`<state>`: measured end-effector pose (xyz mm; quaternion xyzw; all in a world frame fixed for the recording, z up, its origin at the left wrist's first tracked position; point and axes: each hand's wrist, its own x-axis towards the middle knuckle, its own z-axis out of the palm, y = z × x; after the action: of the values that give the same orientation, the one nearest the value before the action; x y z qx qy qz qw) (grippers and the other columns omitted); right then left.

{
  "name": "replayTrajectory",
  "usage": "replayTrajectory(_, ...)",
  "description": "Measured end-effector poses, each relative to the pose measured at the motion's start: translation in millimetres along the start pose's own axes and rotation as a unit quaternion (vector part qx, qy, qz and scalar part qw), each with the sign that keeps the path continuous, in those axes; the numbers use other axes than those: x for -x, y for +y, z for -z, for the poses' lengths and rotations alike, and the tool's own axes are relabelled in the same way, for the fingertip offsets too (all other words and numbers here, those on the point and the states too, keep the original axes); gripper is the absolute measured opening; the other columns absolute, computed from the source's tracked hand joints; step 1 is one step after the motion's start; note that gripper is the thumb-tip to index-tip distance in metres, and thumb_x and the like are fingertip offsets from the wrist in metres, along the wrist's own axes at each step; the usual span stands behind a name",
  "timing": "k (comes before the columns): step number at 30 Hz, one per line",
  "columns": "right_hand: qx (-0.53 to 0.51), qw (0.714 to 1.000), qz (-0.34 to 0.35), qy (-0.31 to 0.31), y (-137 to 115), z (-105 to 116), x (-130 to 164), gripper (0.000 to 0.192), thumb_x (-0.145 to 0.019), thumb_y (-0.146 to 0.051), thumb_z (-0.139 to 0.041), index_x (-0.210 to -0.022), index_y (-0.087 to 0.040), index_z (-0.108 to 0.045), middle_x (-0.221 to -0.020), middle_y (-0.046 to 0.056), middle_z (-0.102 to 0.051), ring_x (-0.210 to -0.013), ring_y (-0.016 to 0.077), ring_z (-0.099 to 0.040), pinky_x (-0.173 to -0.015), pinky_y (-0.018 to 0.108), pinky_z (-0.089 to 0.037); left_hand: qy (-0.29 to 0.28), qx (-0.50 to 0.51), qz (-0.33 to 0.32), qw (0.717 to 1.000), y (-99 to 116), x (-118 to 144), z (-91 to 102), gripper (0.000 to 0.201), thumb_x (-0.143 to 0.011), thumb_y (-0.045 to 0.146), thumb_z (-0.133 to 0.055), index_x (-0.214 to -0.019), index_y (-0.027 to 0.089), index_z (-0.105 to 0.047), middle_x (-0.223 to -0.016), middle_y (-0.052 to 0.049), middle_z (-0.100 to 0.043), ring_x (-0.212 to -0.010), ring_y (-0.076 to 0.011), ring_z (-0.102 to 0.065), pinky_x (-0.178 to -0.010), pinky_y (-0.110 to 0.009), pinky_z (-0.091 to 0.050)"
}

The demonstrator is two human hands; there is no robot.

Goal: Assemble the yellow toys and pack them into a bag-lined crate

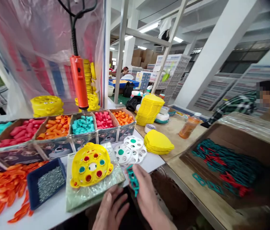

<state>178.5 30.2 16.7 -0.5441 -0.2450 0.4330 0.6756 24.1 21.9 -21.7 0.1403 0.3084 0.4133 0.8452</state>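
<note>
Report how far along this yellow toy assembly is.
Looks done: the yellow shell on the mat already shows red and teal buttons in its holes. In hand: the right hand holds a teal part; the left hand is empty near the mat's edge. Left: white discs, screws in the blue tray, and full boxes of parts.

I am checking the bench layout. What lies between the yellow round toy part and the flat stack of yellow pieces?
In the head view, a pile of white discs with green centres lies between the yellow round toy part and the flat yellow stack.
</note>
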Motion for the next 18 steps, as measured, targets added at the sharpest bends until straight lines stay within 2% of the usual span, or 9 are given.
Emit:
replayTrajectory(2,0.137,0.984,0.079,-0.078,2.1,-24.5,24.1,0.034,-0.098,-0.05,-0.058,-0.092,-0.019,-0.07,-0.087,0.004,-0.069,-0.084,0.0169,-0.065,-0.073,0.024,-0.054,-0.02,0.061,0.034,0.997,-5.4,-4.3,-2.0,0.039,-0.084,0.05,-0.076,-0.112,0.022,-0.078,-0.132,-0.012,-0.072,-0.132,-0.0365,-0.06,-0.111,-0.053,-0.048)
replayTrajectory(3,0.186,0.969,0.119,-0.114,2.3,-32.2,33.3,0.032,-0.1,-0.048,-0.055,-0.095,-0.02,-0.07,-0.091,0.005,-0.069,-0.089,0.0184,-0.066,-0.079,0.026,-0.054,-0.026,0.078,0.03,0.996,-5.7,-4.7,-3.3,0.035,-0.087,0.047,-0.073,-0.112,0.023,-0.078,-0.133,-0.011,-0.071,-0.135,-0.0345,-0.057,-0.115,-0.051,-0.045)
replayTrajectory(5,0.237,0.938,0.188,-0.17,3.1,-40.9,45.1,0.027,-0.103,-0.041,-0.049,-0.102,-0.023,-0.068,-0.099,0.007,-0.069,-0.092,0.0195,-0.067,-0.082,0.028,-0.056,-0.038,0.105,0.012,0.994,-1.4,-2.0,-7.0,0.033,-0.087,0.047,-0.071,-0.108,0.023,-0.078,-0.131,-0.009,-0.072,-0.14,-0.0305,-0.052,-0.119,-0.045,-0.04)
replayTrajectory(8,0.263,0.904,0.269,-0.204,6.7,-45.0,50.4,0.019,-0.103,-0.032,-0.047,-0.109,-0.028,-0.065,-0.103,0.007,-0.07,-0.094,0.0211,-0.067,-0.086,0.033,-0.058,-0.05,0.125,0.019,0.991,12.7,5.7,-13.2,0.033,-0.079,0.052,-0.079,-0.091,0.022,-0.08,-0.12,-0.008,-0.077,-0.139,-0.0266,-0.052,-0.118,-0.036,-0.041)
replayTrajectory(10,0.266,0.891,0.305,-0.207,7.0,-45.3,50.5,0.021,-0.103,-0.028,-0.046,-0.116,-0.032,-0.063,-0.109,0.007,-0.07,-0.103,0.0227,-0.067,-0.092,0.036,-0.058,-0.054,0.128,0.026,0.99,20.8,9.8,-15.0,0.024,-0.076,0.045,-0.083,-0.085,0.023,-0.079,-0.115,-0.007,-0.078,-0.137,-0.0262,-0.054,-0.116,-0.035,-0.043)
replayTrajectory(12,0.266,0.891,0.303,-0.211,2.4,-44.6,49.3,0.027,-0.104,-0.027,-0.043,-0.124,-0.035,-0.06,-0.119,0.007,-0.069,-0.111,0.0233,-0.065,-0.097,0.038,-0.058,-0.047,0.127,0.019,0.991,24.0,11.8,-13.0,0.02,-0.074,0.036,-0.086,-0.086,0.022,-0.079,-0.114,-0.007,-0.078,-0.135,-0.0275,-0.056,-0.113,-0.036,-0.045)
replayTrajectory(14,0.278,0.891,0.281,-0.222,-6.7,-43.5,45.3,0.032,-0.106,-0.029,-0.041,-0.131,-0.036,-0.059,-0.13,0.006,-0.065,-0.122,0.0229,-0.062,-0.104,0.038,-0.056,-0.039,0.125,0.015,0.991,22.4,12.4,-7.2,0.023,-0.073,0.033,-0.087,-0.09,0.019,-0.08,-0.11,-0.008,-0.078,-0.123,-0.0282,-0.063,-0.104,-0.035,-0.05)
replayTrajectory(16,0.297,0.886,0.264,-0.239,-16.9,-43.4,36.6,0.032,-0.106,-0.032,-0.042,-0.133,-0.036,-0.06,-0.136,0.005,-0.062,-0.128,0.0221,-0.059,-0.108,0.037,-0.053,-0.037,0.103,0.028,0.994,19.2,13.2,0.7,0.027,-0.075,0.035,-0.087,-0.093,0.017,-0.08,-0.101,-0.008,-0.078,-0.098,-0.0236,-0.07,-0.08,-0.029,-0.054)
replayTrajectory(18,0.31,0.876,0.262,-0.259,-24.2,-45.4,23.4,0.029,-0.105,-0.035,-0.047,-0.127,-0.034,-0.065,-0.134,0.004,-0.064,-0.127,0.0214,-0.06,-0.107,0.035,-0.052,-0.044,0.064,0.047,0.996,17.4,15.2,7.9,0.031,-0.076,0.041,-0.086,-0.091,0.015,-0.078,-0.088,-0.006,-0.075,-0.068,-0.015,-0.065,-0.056,-0.024,-0.045)
